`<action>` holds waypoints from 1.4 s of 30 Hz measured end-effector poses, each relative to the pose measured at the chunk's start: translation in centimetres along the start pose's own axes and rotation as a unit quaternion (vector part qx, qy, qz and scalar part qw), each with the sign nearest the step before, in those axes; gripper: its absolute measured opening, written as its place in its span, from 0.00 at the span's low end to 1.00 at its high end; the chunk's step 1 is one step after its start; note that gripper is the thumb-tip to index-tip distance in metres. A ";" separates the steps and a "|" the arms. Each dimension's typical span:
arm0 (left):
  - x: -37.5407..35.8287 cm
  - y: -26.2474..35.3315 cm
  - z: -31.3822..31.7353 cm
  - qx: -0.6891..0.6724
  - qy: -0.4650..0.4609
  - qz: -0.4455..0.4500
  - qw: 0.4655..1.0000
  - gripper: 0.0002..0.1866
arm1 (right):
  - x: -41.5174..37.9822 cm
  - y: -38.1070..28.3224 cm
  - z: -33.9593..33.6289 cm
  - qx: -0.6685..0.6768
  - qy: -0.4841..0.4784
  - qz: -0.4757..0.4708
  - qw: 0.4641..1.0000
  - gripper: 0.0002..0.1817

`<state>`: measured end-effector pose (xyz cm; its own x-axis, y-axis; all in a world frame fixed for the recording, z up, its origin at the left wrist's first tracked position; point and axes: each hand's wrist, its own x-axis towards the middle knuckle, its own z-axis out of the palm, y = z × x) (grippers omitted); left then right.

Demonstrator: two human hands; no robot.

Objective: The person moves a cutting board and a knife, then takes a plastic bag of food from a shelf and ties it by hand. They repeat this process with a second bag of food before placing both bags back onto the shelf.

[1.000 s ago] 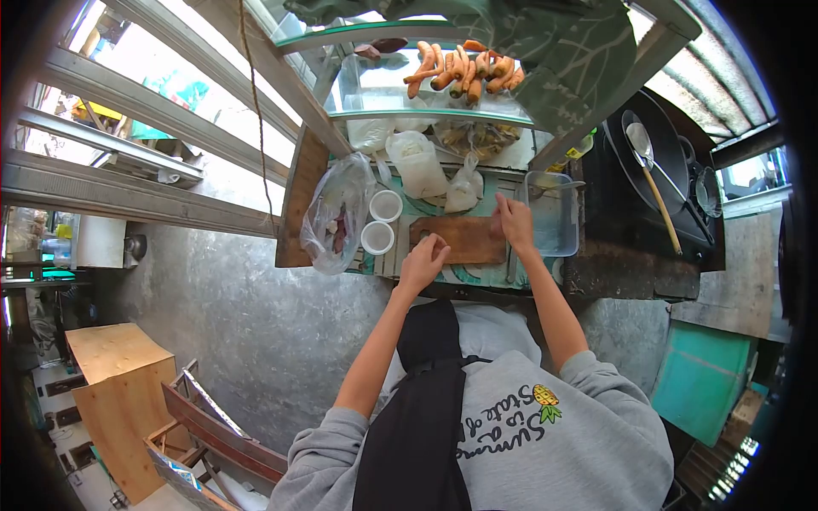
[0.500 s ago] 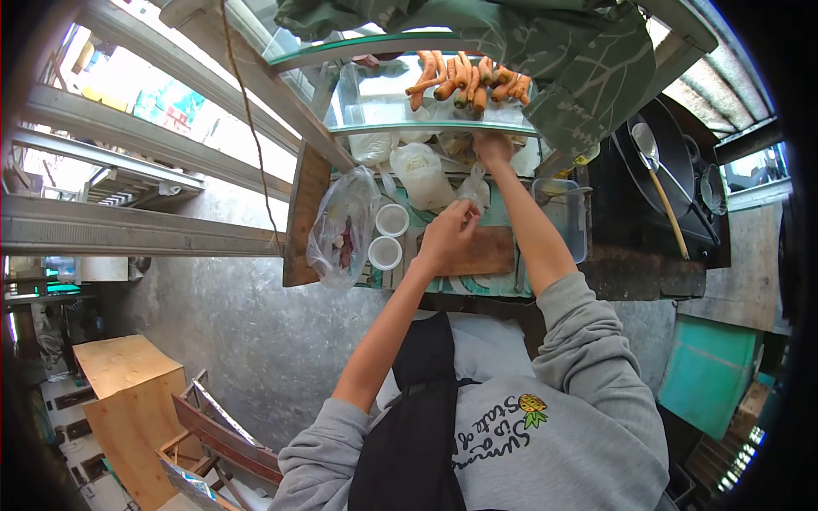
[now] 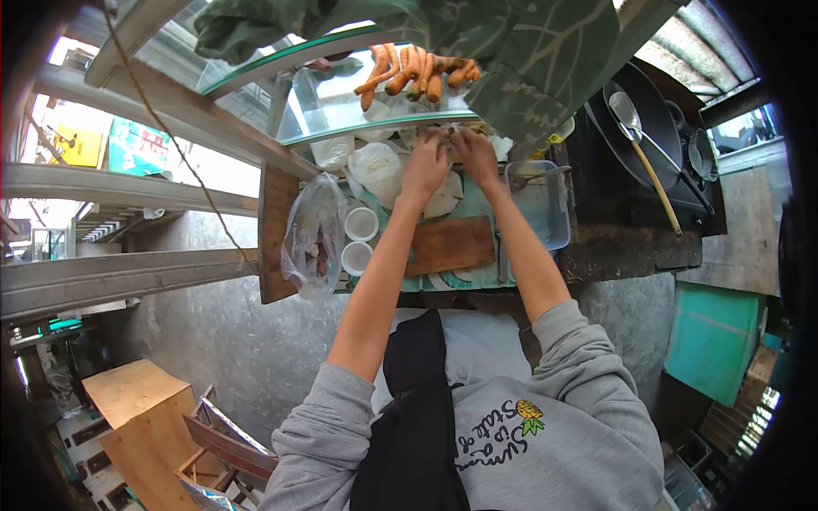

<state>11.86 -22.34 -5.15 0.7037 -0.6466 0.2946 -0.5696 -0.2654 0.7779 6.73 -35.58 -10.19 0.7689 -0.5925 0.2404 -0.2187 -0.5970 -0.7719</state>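
My left hand and my right hand are side by side at the back of the table, below the edge of the glass shelf. Both have bent, closed fingers, close together over something small that I cannot make out. A knotted plastic bag of white contents stands just left of my left hand. Under my forearms, a pale rounded thing lies partly covered. Nearer to me is a wooden chopping board. Two white cups stand to its left, beside a clear plastic bag with dark reddish pieces in it.
Several carrots lie on the glass shelf above my hands, with a green patterned cloth hanging over it. A clear plastic tub stands at right. Beyond it are a dark wok and a wooden-handled ladle.
My left hand has moved forward from above the board to beside my right hand. The right hand has stayed at the back. The whole view has shifted a little.
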 end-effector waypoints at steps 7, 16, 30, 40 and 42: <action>2.9 -1.2 1.9 0.132 -0.054 -0.081 0.987 0.15 | -1.5 -1.9 -1.7 -0.032 0.011 -0.034 0.999 0.12; 2.7 -0.1 1.7 0.095 -0.003 -0.175 0.980 0.15 | -0.6 1.6 0.2 0.023 0.005 0.063 0.998 0.17; 2.6 -0.9 1.9 0.091 0.007 -0.179 0.980 0.21 | 1.6 3.8 1.1 0.186 0.062 0.000 0.981 0.14; 2.6 -0.9 1.4 0.114 -0.023 -0.160 0.980 0.18 | 3.4 5.3 0.7 -0.199 -0.011 -0.283 0.938 0.12; 2.7 -0.4 1.1 0.134 -0.027 -0.170 0.976 0.18 | 4.3 6.8 1.5 -0.172 0.058 -0.392 0.902 0.12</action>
<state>13.56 -24.76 -5.28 0.8517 -0.5239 0.0093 -0.4034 -0.6442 0.6499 9.41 -41.37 -15.28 0.7050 0.0443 0.7079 0.1765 -0.9776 -0.1147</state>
